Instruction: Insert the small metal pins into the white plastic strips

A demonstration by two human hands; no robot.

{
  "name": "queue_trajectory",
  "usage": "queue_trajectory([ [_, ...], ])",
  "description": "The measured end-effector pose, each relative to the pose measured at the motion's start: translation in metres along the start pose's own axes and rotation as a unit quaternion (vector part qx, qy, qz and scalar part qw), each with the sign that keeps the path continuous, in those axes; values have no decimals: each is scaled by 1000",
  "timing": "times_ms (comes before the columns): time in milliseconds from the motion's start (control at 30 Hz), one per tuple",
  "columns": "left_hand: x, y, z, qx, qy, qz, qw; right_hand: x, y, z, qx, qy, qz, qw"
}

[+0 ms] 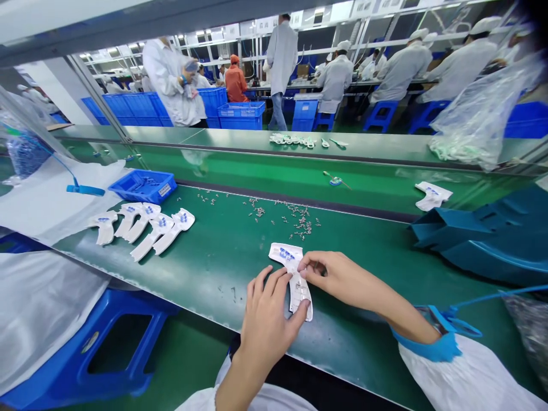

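Note:
A white curved plastic shell half (285,254) with blue parts in its upper end lies on the green bench in front of me. My left hand (268,314) holds it from the left side, thumb on its lower end and fingers at its middle. My right hand (331,274) is at the shell's right edge, thumb and forefinger pinched together over its middle; whatever they hold is too small to make out. Small metal pieces show in the shell's lower part. Beyond the shell, many small metal pieces (303,224) lie scattered on the bench.
Several similar white shells (162,225) lie at the left, beside a blue tray (148,185) of small blue parts. A green conveyor belt (265,171) runs behind the bench, carrying another white shell (432,196). Teal plastic bins (483,234) stand at the right. A blue stool (124,342) is at the lower left.

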State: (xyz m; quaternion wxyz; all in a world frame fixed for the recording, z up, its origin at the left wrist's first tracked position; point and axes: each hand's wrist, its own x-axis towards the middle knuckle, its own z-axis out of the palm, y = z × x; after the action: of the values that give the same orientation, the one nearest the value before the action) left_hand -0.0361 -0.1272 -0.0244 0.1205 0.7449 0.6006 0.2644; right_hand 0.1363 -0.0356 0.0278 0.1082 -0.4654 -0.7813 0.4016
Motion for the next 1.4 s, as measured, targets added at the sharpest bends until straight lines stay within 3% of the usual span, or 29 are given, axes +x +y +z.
queue_trajectory([
  [400,0,1,-1,-4,-4,-4,1000,3,2,11,-73,1,55,996],
  [533,-1,1,-1,3,2,-1,1000,7,12,7,-49,-1,16,999],
  [600,-1,0,-2,7,4,1,1000,11,21,4,-31,50,-5,998],
  [700,-1,0,-1,9,9,3,1000,22,37,2,-78,176,-28,981],
  [767,-1,0,-1,7,14,3,1000,29,45,4,-127,199,-51,970],
  [900,-1,0,-1,4,21,5,1000,38,47,9,-194,183,-42,963],
  [1067,-1,0,0,-1,17,4,1000,31,47,8,-182,190,-10,965],
  [1267,-3,0,-1,-7,-3,-6,1000,11,53,-1,-190,133,18,973],
  [1400,-2,1,-2,-7,-1,-6,1000,6,55,-3,-180,102,1,978],
])
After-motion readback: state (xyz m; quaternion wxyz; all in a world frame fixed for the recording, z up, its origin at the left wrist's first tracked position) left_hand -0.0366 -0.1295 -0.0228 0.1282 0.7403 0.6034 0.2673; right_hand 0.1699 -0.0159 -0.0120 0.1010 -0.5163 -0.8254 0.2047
